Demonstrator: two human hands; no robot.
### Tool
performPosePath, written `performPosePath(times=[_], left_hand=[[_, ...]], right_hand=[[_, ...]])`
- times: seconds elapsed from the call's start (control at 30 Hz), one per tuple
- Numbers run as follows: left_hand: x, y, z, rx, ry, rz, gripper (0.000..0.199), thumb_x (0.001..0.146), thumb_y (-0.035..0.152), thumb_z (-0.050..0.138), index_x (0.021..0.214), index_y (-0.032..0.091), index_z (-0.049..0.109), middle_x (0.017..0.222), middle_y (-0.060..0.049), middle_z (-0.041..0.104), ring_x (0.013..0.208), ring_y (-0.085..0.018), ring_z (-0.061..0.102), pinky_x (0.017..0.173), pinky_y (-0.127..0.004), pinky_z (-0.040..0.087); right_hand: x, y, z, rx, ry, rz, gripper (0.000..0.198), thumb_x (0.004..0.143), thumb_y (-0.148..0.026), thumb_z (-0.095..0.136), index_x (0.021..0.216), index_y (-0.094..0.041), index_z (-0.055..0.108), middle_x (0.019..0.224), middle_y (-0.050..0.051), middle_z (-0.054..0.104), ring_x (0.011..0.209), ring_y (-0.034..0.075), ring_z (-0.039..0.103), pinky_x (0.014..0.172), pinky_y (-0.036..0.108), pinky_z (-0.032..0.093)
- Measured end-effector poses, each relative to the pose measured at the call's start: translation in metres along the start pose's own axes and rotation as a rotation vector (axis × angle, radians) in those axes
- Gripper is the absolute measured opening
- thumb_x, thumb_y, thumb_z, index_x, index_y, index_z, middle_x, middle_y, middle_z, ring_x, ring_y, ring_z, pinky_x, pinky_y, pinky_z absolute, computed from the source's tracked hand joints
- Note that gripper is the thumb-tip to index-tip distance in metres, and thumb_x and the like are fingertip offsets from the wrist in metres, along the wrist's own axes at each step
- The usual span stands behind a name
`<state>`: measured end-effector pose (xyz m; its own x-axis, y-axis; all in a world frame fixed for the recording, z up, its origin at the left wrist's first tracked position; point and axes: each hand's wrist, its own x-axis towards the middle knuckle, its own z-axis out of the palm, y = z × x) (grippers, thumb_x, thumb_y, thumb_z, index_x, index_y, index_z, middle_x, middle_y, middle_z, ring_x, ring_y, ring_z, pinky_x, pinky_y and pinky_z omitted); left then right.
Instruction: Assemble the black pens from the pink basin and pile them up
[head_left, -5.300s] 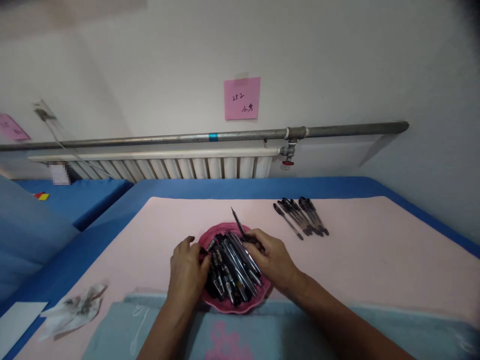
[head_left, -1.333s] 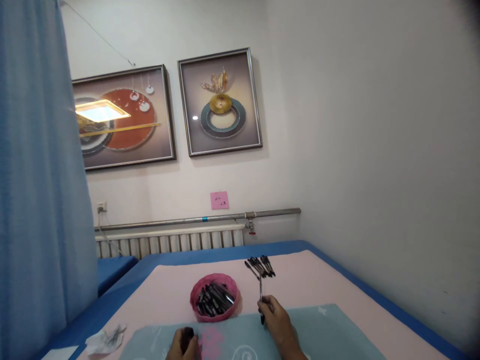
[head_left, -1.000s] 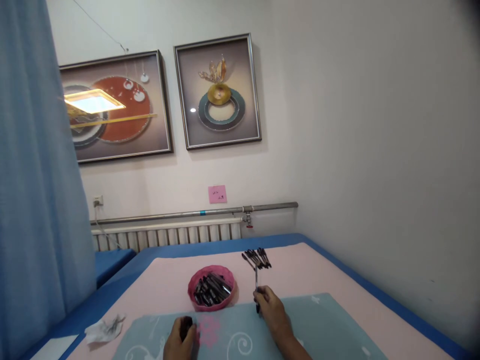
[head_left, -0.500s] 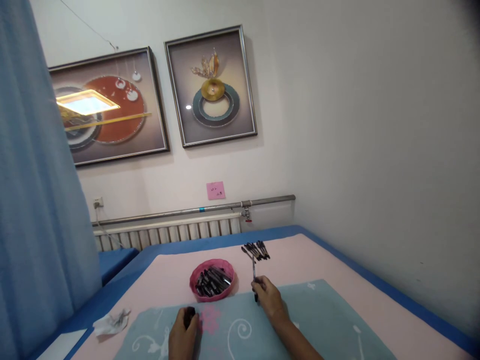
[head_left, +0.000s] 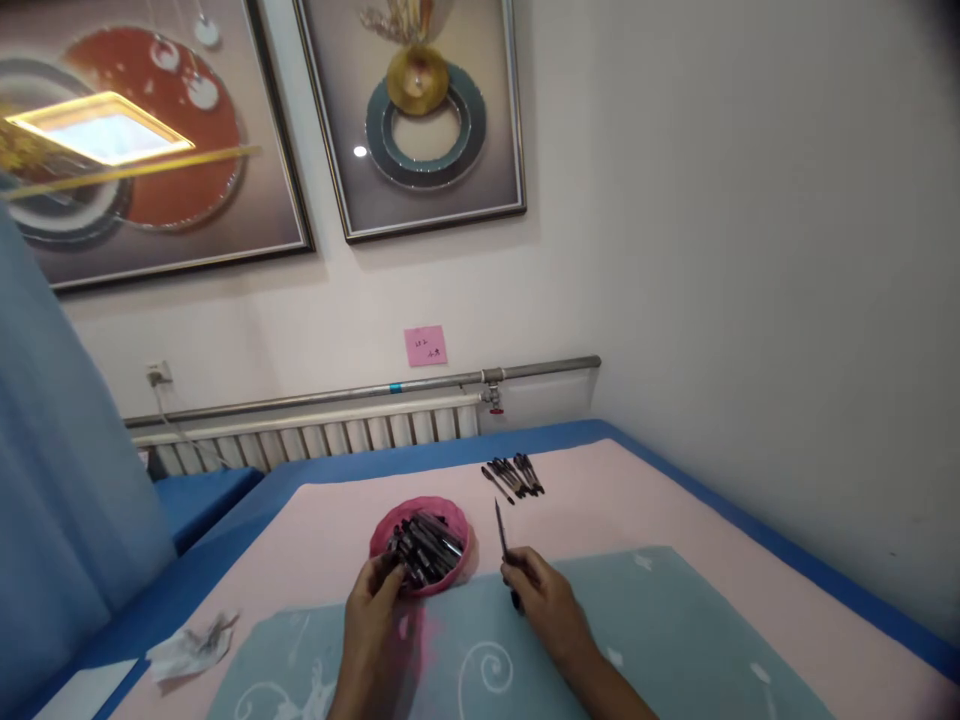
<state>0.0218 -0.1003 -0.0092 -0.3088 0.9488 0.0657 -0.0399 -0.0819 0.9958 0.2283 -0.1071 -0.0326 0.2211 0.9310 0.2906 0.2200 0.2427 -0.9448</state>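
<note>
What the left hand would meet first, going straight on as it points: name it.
Likely the pink bowl of pens: the left hand points at its near-left side and overlaps it in view; whether they touch is unclear.

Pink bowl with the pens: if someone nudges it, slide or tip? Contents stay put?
Likely slides rather than tips: the pink bowl looks wide and low. Probably some shifting inside, since the pens lie loosely piled. Spilling seems less likely on a gentle push, as the rim surrounds them.
</note>
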Motion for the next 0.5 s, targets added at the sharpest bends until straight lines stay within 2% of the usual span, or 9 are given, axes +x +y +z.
performPosePath(times=[0.13,0.2,0.27,0.37,0.5], left_hand=[[0.028,0.020,0.030,-0.270,-0.157,-0.146,0.024,0.066,0.019,0.065,0.088,0.016,0.058,0.087,-0.007,0.070,0.077,-0.018,0.068,0.071,-0.030,0.054],[0.042,0.026,0.041,-0.364,-0.208,-0.213,0.023,0.065,0.018,0.069,0.084,0.015,0.059,0.081,-0.007,0.070,0.075,-0.019,0.069,0.071,-0.032,0.054],[0.054,0.028,0.050,-0.440,-0.249,-0.262,0.023,0.064,0.018,0.072,0.082,0.015,0.060,0.078,-0.008,0.071,0.074,-0.020,0.069,0.072,-0.034,0.054],[0.068,0.029,0.061,-0.530,-0.300,-0.303,0.020,0.065,0.016,0.073,0.082,0.014,0.062,0.081,-0.009,0.073,0.076,-0.020,0.070,0.076,-0.034,0.054],[0.081,0.030,0.071,-0.657,-0.336,-0.368,0.016,0.067,0.012,0.072,0.081,0.013,0.064,0.084,-0.010,0.074,0.079,-0.021,0.070,0.076,-0.032,0.054]], right_hand=[[-0.002,-0.004,0.001,-0.100,-0.136,-0.033,0.021,0.080,-0.039,0.053,0.085,-0.021,0.065,0.070,0.000,0.065,0.065,0.018,0.059,0.061,0.026,0.045],[0.003,-0.009,0.000,-0.133,-0.237,-0.089,0.021,0.082,-0.037,0.053,0.089,-0.022,0.066,0.080,0.002,0.069,0.075,0.019,0.062,0.068,0.026,0.046],[0.015,-0.017,-0.004,-0.176,-0.331,-0.138,0.021,0.083,-0.036,0.053,0.091,-0.023,0.067,0.083,0.002,0.069,0.077,0.019,0.062,0.070,0.026,0.046],[0.040,-0.027,-0.010,-0.226,-0.370,-0.211,0.019,0.084,-0.033,0.052,0.090,-0.023,0.067,0.083,0.002,0.069,0.076,0.019,0.062,0.070,0.025,0.045],[0.071,-0.029,-0.013,-0.303,-0.404,-0.239,0.017,0.084,-0.030,0.052,0.084,-0.024,0.067,0.074,0.001,0.067,0.068,0.018,0.060,0.063,0.025,0.044]])
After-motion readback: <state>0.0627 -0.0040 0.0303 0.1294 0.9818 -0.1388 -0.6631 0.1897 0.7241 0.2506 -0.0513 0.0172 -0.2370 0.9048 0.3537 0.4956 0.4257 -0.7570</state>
